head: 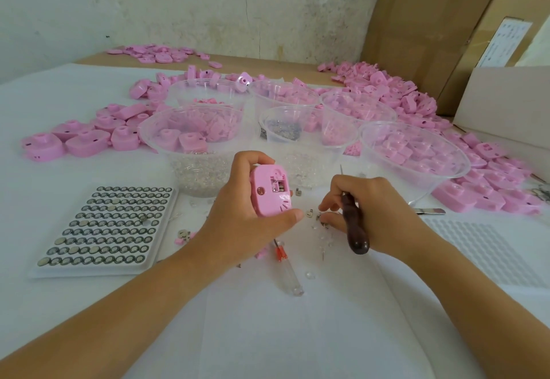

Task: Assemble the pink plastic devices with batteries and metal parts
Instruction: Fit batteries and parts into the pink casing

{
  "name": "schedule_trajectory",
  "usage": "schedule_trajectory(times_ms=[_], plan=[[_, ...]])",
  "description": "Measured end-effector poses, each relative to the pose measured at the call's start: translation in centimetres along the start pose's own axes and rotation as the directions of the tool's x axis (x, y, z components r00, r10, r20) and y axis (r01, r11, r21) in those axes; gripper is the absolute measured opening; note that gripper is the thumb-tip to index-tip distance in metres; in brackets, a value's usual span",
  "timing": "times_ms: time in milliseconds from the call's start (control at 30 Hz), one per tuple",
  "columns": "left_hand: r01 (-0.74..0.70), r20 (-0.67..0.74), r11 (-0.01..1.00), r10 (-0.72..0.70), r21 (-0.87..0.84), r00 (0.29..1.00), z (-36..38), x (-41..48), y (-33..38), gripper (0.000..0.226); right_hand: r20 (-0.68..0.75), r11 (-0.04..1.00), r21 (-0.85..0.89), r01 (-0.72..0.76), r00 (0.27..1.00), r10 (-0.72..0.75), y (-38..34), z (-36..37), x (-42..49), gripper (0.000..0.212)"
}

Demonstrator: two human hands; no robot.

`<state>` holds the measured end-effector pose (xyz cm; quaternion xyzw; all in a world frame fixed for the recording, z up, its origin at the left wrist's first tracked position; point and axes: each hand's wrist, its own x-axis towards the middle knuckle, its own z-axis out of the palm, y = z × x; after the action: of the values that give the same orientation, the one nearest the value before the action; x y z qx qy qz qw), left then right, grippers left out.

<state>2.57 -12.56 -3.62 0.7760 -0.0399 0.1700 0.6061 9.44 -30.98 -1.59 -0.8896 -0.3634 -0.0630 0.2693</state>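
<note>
While the left hand [242, 203] grips one pink device [269, 189] at frame centre, thumb under its lower edge and fingers curled over the top with the open slot facing up, the right hand [378, 209] sits just right of it, curled round a wooden-handled awl [355, 230]. The awl's long axis runs near-vertical in frame, tip toward the bowls [416, 152], butt toward the lower edge.

Right fingertips [327, 218] reach down-left onto small metal parts [310, 213] on the table [268, 334], between the two hands. Cannot tell if one is pinched yet. The right hand is plainly the nearer one; the parts lie just right of the left thumb.

Likely next: lift a part up-left into the slot, a short path. Bowl rims crowd the upper side. The battery tray [104, 224] sits well left, and a screwdriver [287, 271] lies below the hands. The awl tip may snag.
</note>
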Motion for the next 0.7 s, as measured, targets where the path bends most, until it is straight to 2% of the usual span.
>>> schedule_trajectory(times_ms=[100, 200, 400, 600, 700], plan=[[-0.002, 0.0, 1.0, 0.002, 0.002, 1.0, 0.0, 0.0, 0.0, 0.056, 0.017, 0.999, 0.042, -0.015, 1.0, 0.014, 0.1, 0.4, 0.1, 0.045], [0.001, 0.0, 1.0, -0.001, -0.001, 1.0, 0.0, 0.0, 0.0, 0.057, 0.016, 0.998, -0.062, 0.019, 1.0, -0.018, -0.1, 0.4, 0.1, 0.049], [0.002, 0.026, 1.0, -0.002, 0.006, 1.0, 0.2, -0.1, 0.2, 0.058, 0.072, 0.971, -0.239, 0.029, 0.997, -0.012, -1.0, 1.0, 0.1, 0.031], [-0.005, 0.025, 1.0, 0.005, 0.007, 1.0, 0.2, -0.1, 0.2, 0.059, 0.118, 0.956, -0.293, 0.008, 0.993, 0.028, -1.3, 0.9, 0.3, 0.025], [-0.019, 0.021, 1.0, 0.019, 0.008, 1.0, 0.3, -0.1, 0.0, 0.059, 0.166, 0.91, -0.409, 0.072, 0.986, -0.003, -1.7, 0.7, 0.8, 0.022]])
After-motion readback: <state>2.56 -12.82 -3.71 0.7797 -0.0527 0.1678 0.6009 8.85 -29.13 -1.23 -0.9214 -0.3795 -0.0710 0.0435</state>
